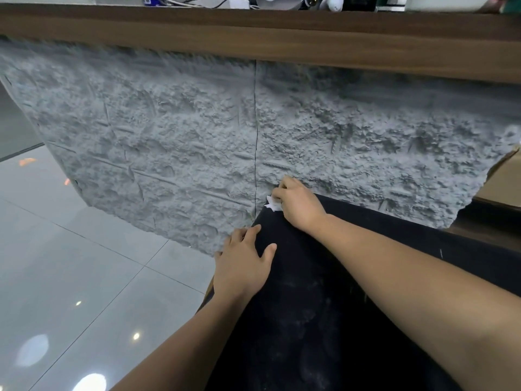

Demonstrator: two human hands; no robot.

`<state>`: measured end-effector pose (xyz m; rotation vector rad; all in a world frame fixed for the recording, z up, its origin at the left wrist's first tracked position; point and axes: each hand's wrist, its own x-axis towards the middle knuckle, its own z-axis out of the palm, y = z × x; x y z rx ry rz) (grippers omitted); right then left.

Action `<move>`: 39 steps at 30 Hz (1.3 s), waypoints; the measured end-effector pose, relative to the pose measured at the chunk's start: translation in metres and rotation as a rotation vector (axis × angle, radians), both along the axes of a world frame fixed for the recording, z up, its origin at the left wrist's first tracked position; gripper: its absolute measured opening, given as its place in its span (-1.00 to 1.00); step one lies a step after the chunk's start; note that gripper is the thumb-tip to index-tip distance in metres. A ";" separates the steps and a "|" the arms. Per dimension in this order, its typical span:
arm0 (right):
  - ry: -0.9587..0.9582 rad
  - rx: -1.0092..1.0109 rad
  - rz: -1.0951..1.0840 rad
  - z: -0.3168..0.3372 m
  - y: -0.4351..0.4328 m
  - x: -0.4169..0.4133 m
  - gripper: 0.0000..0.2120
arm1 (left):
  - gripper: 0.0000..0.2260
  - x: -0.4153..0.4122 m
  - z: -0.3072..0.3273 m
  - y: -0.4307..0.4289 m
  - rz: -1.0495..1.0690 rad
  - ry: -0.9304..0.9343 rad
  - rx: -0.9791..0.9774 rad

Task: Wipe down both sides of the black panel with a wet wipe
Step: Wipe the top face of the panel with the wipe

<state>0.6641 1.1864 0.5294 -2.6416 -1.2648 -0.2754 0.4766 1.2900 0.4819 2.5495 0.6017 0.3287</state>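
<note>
The black panel (pixel 310 320) lay under both hands and reached back toward the person. The right hand (pixel 298 207) had its fingers curled round a small white wet wipe (pixel 271 205) and pushed it down on the far corner of the panel. The left hand (pixel 242 263) lay flat nearer the person, with its fingers spread on the panel's left edge.

A few things could go wrong from here. The wipe was bunched up small, so it might miss spots. Pale dusty marks (pixel 298 314) showed on the panel between the two arms, and they looked not yet wiped. The left side of the panel seemed to stick out over the floor (pixel 70 263). If the left hand let go, a hard push could tip or slide the panel. The other side had to be wiped too, so the panel would need turning over.

A rough grey wall (pixel 169 136) stood just past the right hand, touching or almost touching the far corner. It could scrape the knuckles or snag the wipe. A brown wooden ledge (pixel 253 38) ran above the wall. Some brown cardboard (pixel 504 179) sat far off to the right of the right hand.
</note>
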 end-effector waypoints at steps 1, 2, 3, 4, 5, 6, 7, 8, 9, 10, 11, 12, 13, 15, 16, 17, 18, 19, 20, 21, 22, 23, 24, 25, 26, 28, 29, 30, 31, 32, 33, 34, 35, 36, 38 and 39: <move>0.024 0.014 0.022 -0.001 0.000 0.000 -0.74 | -0.43 0.000 -0.001 0.000 0.003 -0.003 0.001; 0.047 0.023 0.045 -0.002 -0.002 0.001 -0.74 | -0.43 0.000 -0.001 0.001 0.005 -0.006 0.002; 0.063 0.030 0.066 -0.004 -0.004 0.000 -0.75 | -0.43 0.001 -0.002 0.001 0.005 -0.008 0.003; 0.074 0.037 0.086 -0.006 -0.007 -0.001 -0.76 | -0.43 0.001 -0.003 0.001 0.004 -0.007 0.001; 0.076 0.046 0.108 -0.008 -0.011 -0.002 -0.76 | -0.43 0.001 -0.003 0.001 0.004 -0.006 0.002; 0.075 0.052 0.129 -0.010 -0.014 -0.003 -0.77 | -0.43 0.002 -0.004 0.001 0.003 -0.004 0.004; 0.072 0.053 0.146 -0.011 -0.017 -0.003 -0.77 | -0.43 0.002 -0.005 0.002 0.001 -0.001 0.006; 0.066 0.046 0.156 -0.012 -0.018 -0.002 -0.78 | -0.43 0.002 -0.005 0.002 0.001 -0.001 0.006; 0.058 0.032 0.156 -0.012 -0.018 -0.001 -0.79 | -0.43 0.002 -0.005 0.002 0.001 -0.001 0.006; 0.049 0.018 0.149 -0.012 -0.016 0.001 -0.80 | -0.44 0.002 -0.005 0.002 0.001 -0.004 0.005; 0.040 0.005 0.137 -0.012 -0.014 0.004 -0.80 | -0.44 0.002 -0.005 0.002 0.001 -0.005 0.002; 0.030 -0.006 0.119 -0.011 -0.011 0.006 -0.80 | -0.44 0.002 -0.005 0.002 0.001 -0.007 -0.001; 0.024 -0.009 0.095 -0.011 -0.007 0.008 -0.79 | -0.44 0.003 -0.005 0.002 0.002 -0.008 0.000; 0.038 0.006 0.037 -0.010 -0.002 0.014 -0.79 | -0.44 0.002 -0.005 0.001 0.006 -0.010 0.004; 0.053 0.015 0.006 -0.011 0.001 0.017 -0.80 | -0.44 0.002 -0.005 0.001 0.007 -0.010 0.006; 0.065 0.025 -0.024 -0.011 0.003 0.020 -0.82 | -0.44 0.002 -0.005 0.001 0.005 -0.011 0.007; 0.071 0.039 -0.050 -0.011 0.005 0.024 -0.84 | -0.44 0.002 -0.004 0.000 0.003 -0.013 0.009; 0.071 0.051 -0.069 -0.011 0.007 0.027 -0.87 | -0.44 0.001 -0.005 0.000 0.002 -0.014 0.012; 0.067 0.058 -0.085 -0.011 0.010 0.029 -0.89 | -0.44 0.001 -0.004 0.000 0.002 -0.015 0.018; 0.061 0.055 -0.100 -0.010 0.013 0.032 -0.91 | -0.44 0.001 -0.004 0.000 0.003 -0.014 0.022; 0.057 0.047 -0.117 -0.009 0.016 0.034 -0.92 | -0.44 0.001 -0.004 0.000 0.003 -0.013 0.024; 0.056 0.038 -0.135 -0.007 0.018 0.036 -0.92 | -0.44 0.001 -0.004 0.000 0.003 -0.013 0.024; 0.055 0.025 -0.155 -0.005 0.019 0.038 -0.93 | -0.44 0.001 -0.004 0.000 0.002 -0.013 0.023; 0.049 0.008 -0.175 -0.003 0.020 0.040 -0.93 | -0.44 0.001 -0.004 -0.001 0.001 -0.013 0.020; 0.037 -0.010 -0.191 -0.001 0.020 0.042 -0.93 | -0.44 0.001 -0.004 -0.001 0.001 -0.014 0.019; 0.008 -0.035 -0.213 0.000 0.023 0.042 -0.88 | -0.44 0.001 -0.003 0.000 0.004 -0.016 0.018; -0.002 -0.037 -0.223 -0.001 0.024 0.041 -0.86 | -0.44 0.001 -0.003 0.000 0.005 -0.016 0.017; -0.006 -0.033 -0.231 -0.002 0.025 0.040 -0.84 | -0.44 0.001 -0.003 0.000 0.005 -0.014 0.017; -0.002 -0.026 -0.232 -0.003 0.026 0.039 -0.84 | -0.44 0.001 -0.003 0.000 0.004 -0.011 0.015; 0.014 -0.015 -0.228 -0.003 0.025 0.038 -0.85 | -0.44 0.001 -0.003 0.000 0.003 -0.007 0.013; 0.036 -0.001 -0.222 -0.004 0.024 0.038 -0.84 | -0.44 0.001 -0.003 0.000 0.003 -0.006 0.010; 0.057 0.014 -0.214 -0.005 0.023 0.037 -0.83 | -0.44 0.001 -0.003 0.000 0.002 -0.005 0.010; 0.069 0.027 -0.201 -0.006 0.022 0.036 -0.80 | -0.43 0.001 -0.003 0.000 0.001 -0.004 0.011; 0.076 0.039 -0.181 -0.008 0.022 0.034 -0.78 | -0.43 0.001 -0.002 0.001 0.001 -0.003 0.011; 0.087 0.069 -0.124 -0.012 0.022 0.026 -0.76 | -0.43 0.001 -0.002 0.001 0.001 0.000 0.008; 0.097 0.082 -0.097 -0.013 0.022 0.022 -0.76 | -0.43 0.001 -0.002 0.001 0.002 0.000 0.005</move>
